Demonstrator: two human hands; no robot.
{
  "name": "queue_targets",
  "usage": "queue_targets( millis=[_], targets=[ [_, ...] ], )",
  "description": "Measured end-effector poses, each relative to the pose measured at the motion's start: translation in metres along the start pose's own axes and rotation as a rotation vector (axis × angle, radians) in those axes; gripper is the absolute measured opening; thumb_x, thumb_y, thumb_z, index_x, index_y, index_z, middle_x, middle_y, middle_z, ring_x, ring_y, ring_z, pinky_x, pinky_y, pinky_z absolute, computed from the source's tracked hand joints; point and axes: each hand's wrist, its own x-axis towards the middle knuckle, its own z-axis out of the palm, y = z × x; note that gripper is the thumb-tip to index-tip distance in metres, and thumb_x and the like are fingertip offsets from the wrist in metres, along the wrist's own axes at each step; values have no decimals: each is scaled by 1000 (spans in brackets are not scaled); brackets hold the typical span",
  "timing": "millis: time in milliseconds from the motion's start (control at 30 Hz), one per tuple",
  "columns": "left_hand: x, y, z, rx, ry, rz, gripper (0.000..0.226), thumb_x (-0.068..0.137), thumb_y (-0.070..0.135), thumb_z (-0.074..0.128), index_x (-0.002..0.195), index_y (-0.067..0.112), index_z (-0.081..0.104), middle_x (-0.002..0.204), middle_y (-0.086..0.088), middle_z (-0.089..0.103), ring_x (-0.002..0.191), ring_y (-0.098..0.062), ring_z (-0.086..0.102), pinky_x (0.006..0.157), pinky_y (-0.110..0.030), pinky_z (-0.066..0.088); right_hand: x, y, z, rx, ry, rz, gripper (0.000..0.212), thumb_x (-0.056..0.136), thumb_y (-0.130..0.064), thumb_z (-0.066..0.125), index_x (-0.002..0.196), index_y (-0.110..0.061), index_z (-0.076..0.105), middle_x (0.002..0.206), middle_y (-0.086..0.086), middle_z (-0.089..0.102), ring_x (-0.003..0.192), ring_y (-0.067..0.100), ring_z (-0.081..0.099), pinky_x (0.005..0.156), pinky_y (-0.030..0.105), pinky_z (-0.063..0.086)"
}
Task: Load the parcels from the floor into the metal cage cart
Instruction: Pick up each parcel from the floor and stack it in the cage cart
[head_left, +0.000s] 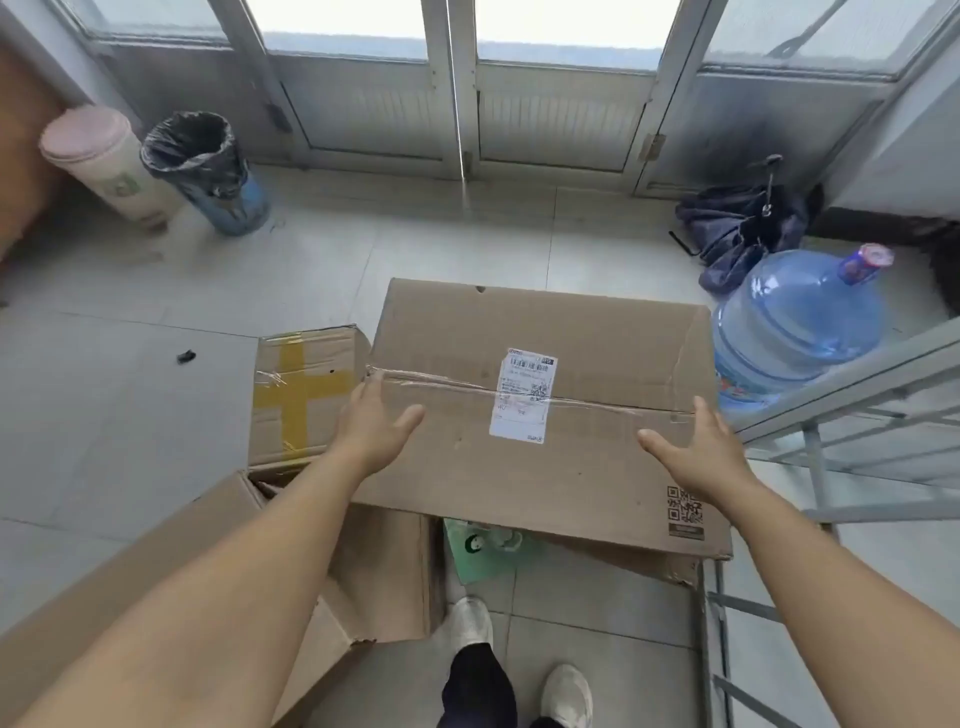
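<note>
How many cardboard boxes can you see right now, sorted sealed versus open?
Sealed with clear tape: 1, the large box under both hands, left hand, right hand
Sealed with yellow tape: 1, the smaller box
Open, flaps up: 1, the open box
Total: 3

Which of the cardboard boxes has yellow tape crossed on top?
The smaller box left of the large labelled box, beside the left hand; the large one has clear tape only.
</note>
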Motion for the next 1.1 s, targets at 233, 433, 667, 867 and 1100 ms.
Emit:
queue_targets(
  millis=[233, 433, 667, 867, 1100],
  targets=[
    [66, -26, 25, 59, -38, -122, 104, 86, 53, 63, 154, 20, -8, 162, -3, -7, 149, -23, -2, 120, -47, 8, 45, 29, 32, 12, 82, 155, 110, 78, -58, 69, 156, -18, 2, 162, 5, 1, 148, 30, 6, 117, 47, 13],
    [95, -35, 41, -46, 38, -192, 117, 77, 42, 77, 154, 14, -7, 161, -8, -2, 148, -27, 6, 119, -44, 12, 62, 42, 40, 112, 133, 199, 121, 72, -50, 78, 154, -20, -5, 162, 7, 3, 147, 29, 11, 117, 49, 17],
    [102, -39, 42, -153, 56, -237, 122, 68, 40, 85, 155, 16, 3, 159, -11, 16, 145, -28, 21, 116, -41, 21, 76, 55, 36, 244, 95, 237, 124, 68, -42, 85, 154, -19, -1, 157, 13, 18, 144, 28, 22, 115, 42, 22],
    [93, -33, 38, -200, 88, -213, 117, 66, 37, 87, 154, 14, 12, 157, -8, 22, 144, -25, 24, 116, -39, 23, 78, 60, 34, 256, 91, 240, 122, 64, -38, 88, 152, -16, 7, 154, 12, 25, 140, 30, 30, 114, 45, 27],
    [63, -21, 16, -227, 165, -165, 117, 64, 37, 88, 153, 13, 16, 158, -7, 23, 144, -23, 24, 117, -38, 23, 56, 57, 12, 263, 109, 194, 119, 61, -37, 89, 149, -16, 12, 151, 14, 29, 137, 31, 34, 113, 46, 30]
  ],
)
